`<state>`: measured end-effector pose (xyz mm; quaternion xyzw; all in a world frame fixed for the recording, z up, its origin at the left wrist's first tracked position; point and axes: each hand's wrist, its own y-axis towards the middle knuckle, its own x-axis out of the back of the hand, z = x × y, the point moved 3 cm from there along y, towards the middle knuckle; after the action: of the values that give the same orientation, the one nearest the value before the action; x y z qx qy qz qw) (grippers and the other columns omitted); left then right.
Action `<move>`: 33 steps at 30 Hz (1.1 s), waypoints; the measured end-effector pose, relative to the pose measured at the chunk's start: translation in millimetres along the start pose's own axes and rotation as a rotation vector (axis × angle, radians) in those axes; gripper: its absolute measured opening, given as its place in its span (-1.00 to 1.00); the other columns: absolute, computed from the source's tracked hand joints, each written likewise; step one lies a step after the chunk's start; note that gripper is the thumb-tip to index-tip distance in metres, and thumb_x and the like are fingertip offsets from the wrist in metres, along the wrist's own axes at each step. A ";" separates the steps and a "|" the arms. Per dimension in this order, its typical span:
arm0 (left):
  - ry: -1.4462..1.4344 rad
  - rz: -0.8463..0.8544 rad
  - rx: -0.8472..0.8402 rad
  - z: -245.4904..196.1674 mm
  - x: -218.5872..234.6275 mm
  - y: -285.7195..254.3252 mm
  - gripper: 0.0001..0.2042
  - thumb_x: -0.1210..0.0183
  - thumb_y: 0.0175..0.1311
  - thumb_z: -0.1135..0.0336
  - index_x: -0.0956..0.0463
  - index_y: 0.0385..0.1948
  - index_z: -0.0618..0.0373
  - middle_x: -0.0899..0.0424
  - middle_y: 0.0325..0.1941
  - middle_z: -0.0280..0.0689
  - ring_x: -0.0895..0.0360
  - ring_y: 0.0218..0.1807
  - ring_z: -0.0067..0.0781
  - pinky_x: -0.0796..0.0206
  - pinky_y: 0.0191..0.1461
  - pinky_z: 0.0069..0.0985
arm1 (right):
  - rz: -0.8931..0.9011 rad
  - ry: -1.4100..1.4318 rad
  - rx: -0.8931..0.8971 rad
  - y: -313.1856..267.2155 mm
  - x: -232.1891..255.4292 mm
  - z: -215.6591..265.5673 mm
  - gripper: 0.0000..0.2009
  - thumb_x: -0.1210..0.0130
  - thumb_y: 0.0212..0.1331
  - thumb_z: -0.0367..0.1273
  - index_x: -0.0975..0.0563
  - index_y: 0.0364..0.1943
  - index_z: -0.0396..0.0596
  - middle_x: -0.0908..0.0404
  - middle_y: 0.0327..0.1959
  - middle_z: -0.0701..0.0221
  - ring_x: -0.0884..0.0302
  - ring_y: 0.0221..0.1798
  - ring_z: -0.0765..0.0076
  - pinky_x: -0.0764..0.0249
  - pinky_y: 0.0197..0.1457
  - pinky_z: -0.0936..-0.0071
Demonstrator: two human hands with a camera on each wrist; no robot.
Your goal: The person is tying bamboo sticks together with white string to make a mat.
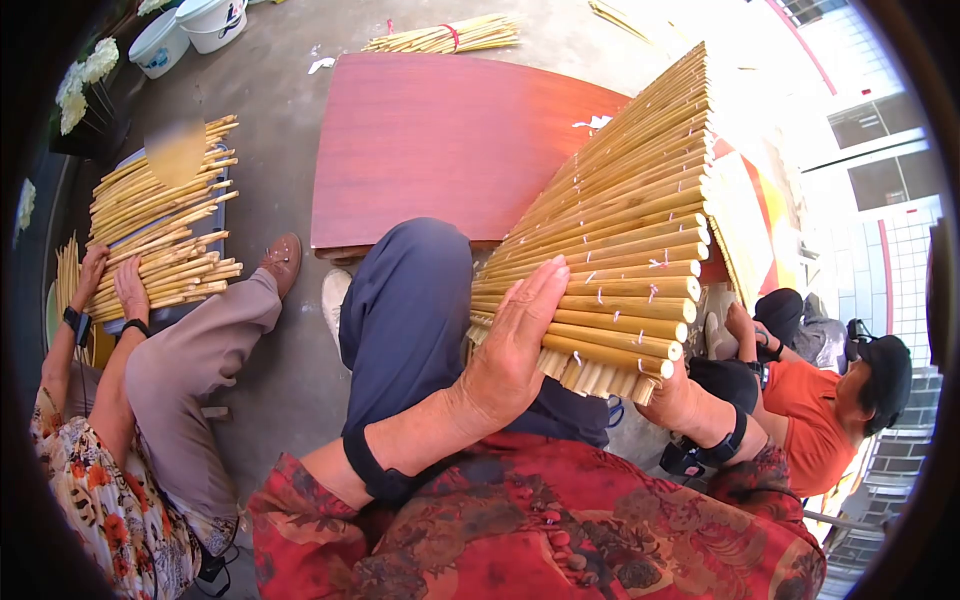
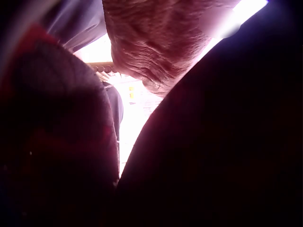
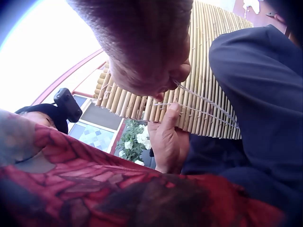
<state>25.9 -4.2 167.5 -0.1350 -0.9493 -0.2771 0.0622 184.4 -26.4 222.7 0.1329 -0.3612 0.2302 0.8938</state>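
A mat of yellow reed sticks [image 1: 610, 240], tied in rows with white string, slopes up from the wearer's lap. My left hand [image 1: 515, 340] grips its near edge, fingers along the top face; the right wrist view shows its thumb [image 3: 171, 113] pressing the underside. My right hand [image 1: 675, 398] is below the near right corner, mostly hidden by the mat in the head view. In the right wrist view that hand [image 3: 147, 56] pinches a pale cord [image 3: 203, 98], which runs along the underside. Left wrist view is mostly dark cloth, with the left hand [image 2: 156, 42] close up.
A red-brown board [image 1: 450, 140] lies ahead, with a tied reed bundle [image 1: 445, 36] beyond it. On the left a person's hands [image 1: 115, 285] rest on loose reeds [image 1: 165, 225]. Another person in orange [image 1: 815, 410] sits at the right. White buckets [image 1: 212, 24] stand at back left.
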 end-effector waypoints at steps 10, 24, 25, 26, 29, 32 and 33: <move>-0.030 0.031 0.028 0.8 3.0 0.4 -0.30 0.17 -0.31 0.79 -0.03 0.12 0.35 -0.12 0.18 0.04 -0.05 0.25 -0.06 0.13 0.28 -0.25 | 0.011 0.099 -0.006 2.5 -6.1 -5.4 -0.68 -0.12 -0.13 -0.52 -0.45 -0.18 -0.16 -0.50 -0.24 0.19 -0.49 -0.24 0.09 -0.45 -0.24 0.35; 0.010 0.031 -0.010 5.1 7.3 1.4 -0.39 -0.07 -0.07 0.62 -0.05 0.12 0.31 -0.14 0.18 0.05 -0.14 0.20 -0.06 0.01 0.25 -0.36 | 0.101 -0.002 0.057 10.1 -6.5 2.6 -0.66 -0.10 -0.16 -0.53 -0.47 -0.16 -0.14 -0.45 -0.11 0.21 -0.39 -0.05 0.04 -0.35 -0.01 0.27; 0.011 0.031 -0.011 4.9 7.5 1.5 -0.39 -0.07 -0.07 0.62 -0.05 0.12 0.31 -0.14 0.18 0.05 -0.14 0.20 -0.06 0.01 0.25 -0.36 | 0.101 -0.001 0.058 10.1 -8.0 2.6 -0.66 -0.10 -0.16 -0.53 -0.47 -0.16 -0.14 -0.45 -0.11 0.21 -0.39 -0.05 0.04 -0.35 -0.01 0.27; 0.017 0.037 -0.013 4.7 8.3 1.9 -0.39 -0.07 -0.07 0.62 -0.05 0.12 0.31 -0.14 0.17 0.05 -0.14 0.20 -0.06 0.01 0.25 -0.36 | 0.094 0.062 -0.001 10.6 -10.3 0.6 -0.66 -0.10 -0.15 -0.53 -0.47 -0.17 -0.14 -0.46 -0.12 0.22 -0.41 -0.07 0.05 -0.35 -0.02 0.29; 0.004 0.047 -0.009 2.8 10.1 3.1 -0.35 0.04 -0.19 0.70 -0.04 0.12 0.33 -0.14 0.17 0.05 -0.11 0.22 -0.06 0.06 0.26 -0.32 | 0.061 0.024 0.028 16.9 -9.8 5.9 -0.67 -0.08 -0.14 -0.54 -0.47 -0.17 -0.13 -0.48 -0.14 0.23 -0.44 -0.12 0.08 -0.39 -0.07 0.34; -0.029 0.036 0.005 2.8 9.9 4.1 -0.30 0.13 -0.31 0.78 -0.03 0.11 0.35 -0.13 0.17 0.04 -0.07 0.24 -0.05 0.10 0.28 -0.28 | 0.010 -0.044 0.086 20.9 -9.4 10.3 -0.68 -0.06 -0.11 -0.56 -0.46 -0.16 -0.11 -0.49 -0.17 0.22 -0.48 -0.18 0.10 -0.43 -0.14 0.40; -0.044 0.018 0.011 3.5 9.2 4.5 -0.30 0.12 -0.31 0.78 -0.03 0.11 0.35 -0.13 0.17 0.04 -0.07 0.24 -0.05 0.10 0.28 -0.27 | -0.014 -0.012 0.058 21.0 -8.8 9.2 -0.69 -0.04 -0.09 -0.57 -0.46 -0.16 -0.10 -0.49 -0.18 0.21 -0.49 -0.21 0.10 -0.45 -0.19 0.42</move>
<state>18.3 3.4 168.6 -0.1494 -0.9506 -0.2684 0.0446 162.8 -14.8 224.4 0.1629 -0.3589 0.2333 0.8889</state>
